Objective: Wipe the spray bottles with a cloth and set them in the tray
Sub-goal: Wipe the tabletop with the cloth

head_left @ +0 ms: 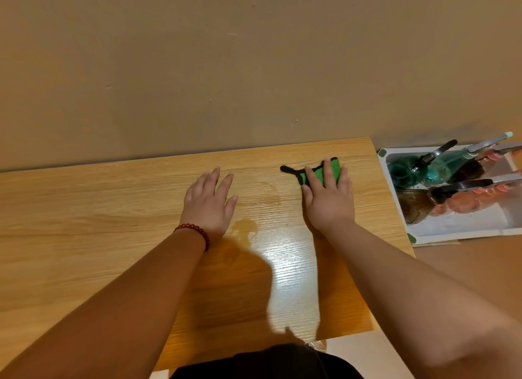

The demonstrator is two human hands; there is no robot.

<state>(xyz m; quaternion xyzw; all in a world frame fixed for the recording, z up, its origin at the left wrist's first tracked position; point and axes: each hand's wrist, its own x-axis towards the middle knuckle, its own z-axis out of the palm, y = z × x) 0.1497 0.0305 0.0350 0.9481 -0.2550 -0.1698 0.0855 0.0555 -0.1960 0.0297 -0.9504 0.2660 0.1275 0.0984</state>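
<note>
While my right hand (pixel 329 199) is pressing flat on the floppy cloth (pixel 318 175), left hand (pixel 210 200) lying open, I'm thinking scrunch its middle.

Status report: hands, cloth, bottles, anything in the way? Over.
Left hand flat on table. Right hand flat on green cloth. Spray bottles lying in tray, right of table. Wet patch near left hand.

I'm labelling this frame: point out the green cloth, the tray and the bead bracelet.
green cloth (pixel 318 175), head view, exposed green fabric
tray (pixel 452 234), head view, white near rim
bead bracelet (pixel 195 227), head view, red beads atop wrist
</note>
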